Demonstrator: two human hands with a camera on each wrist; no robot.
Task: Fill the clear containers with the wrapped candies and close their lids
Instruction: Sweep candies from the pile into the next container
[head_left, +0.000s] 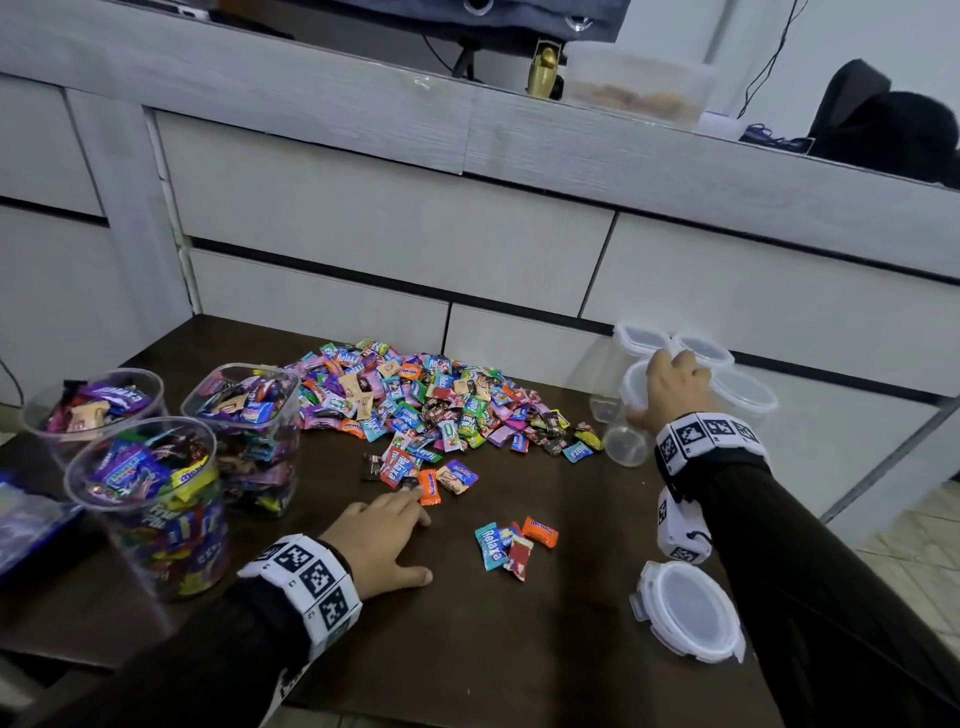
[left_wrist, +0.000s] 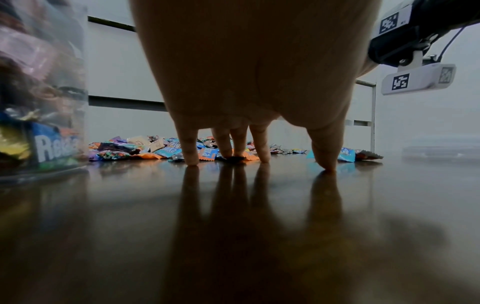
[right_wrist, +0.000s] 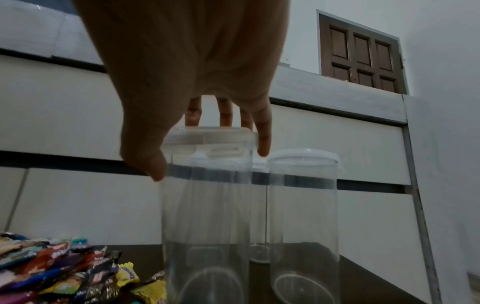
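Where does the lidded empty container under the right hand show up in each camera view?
Head: the lidded empty container stands far right on the table, under the right hand.
Left wrist: not in it.
Right wrist: centre, the hand's fingers curled over its lid.
Shared landmark: the candy pile, lower left in the right wrist view, mid-frame in the left wrist view.

You are facing a dark glossy desk pushed against pale grey drawer fronts at twelve o'clock; a brown panelled door is standing at two o'clock in a white wall, with tiled floor lying at four o'clock.
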